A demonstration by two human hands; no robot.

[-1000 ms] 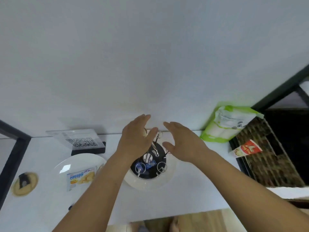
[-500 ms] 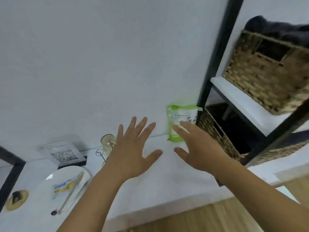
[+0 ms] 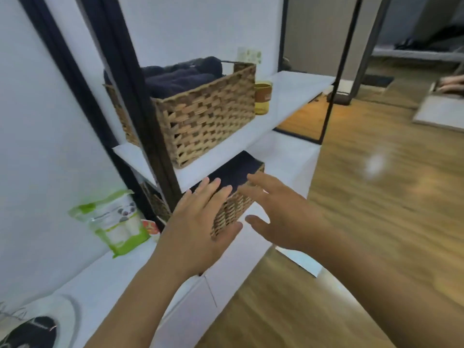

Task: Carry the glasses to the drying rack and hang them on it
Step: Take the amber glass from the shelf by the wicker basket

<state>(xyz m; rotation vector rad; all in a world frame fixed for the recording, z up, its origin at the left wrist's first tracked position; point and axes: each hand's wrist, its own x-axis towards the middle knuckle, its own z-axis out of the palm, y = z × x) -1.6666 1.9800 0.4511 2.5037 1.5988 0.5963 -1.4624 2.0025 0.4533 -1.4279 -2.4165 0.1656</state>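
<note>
My left hand (image 3: 200,227) and my right hand (image 3: 281,214) hover side by side over the white counter (image 3: 120,267), fingers spread, holding nothing. They are in front of the lower wicker basket (image 3: 231,209). The drying rack's white base with its dark centre (image 3: 37,325) shows only at the bottom left corner, with thin wire arms at the frame edge. An amber glass (image 3: 262,97) stands on the upper white shelf (image 3: 281,96), to the right of the large wicker basket (image 3: 208,114).
A black-framed shelf unit (image 3: 130,71) rises from the counter. The large basket holds dark towels. A green and white packet (image 3: 118,222) leans on the wall. Wooden floor (image 3: 364,222) lies to the right, and another person's hands (image 3: 452,84) show at the far right.
The view has swung right, from the rack on the counter to the shelf unit and floor. Both hands left the rack and moved right, staying spread and empty.
</note>
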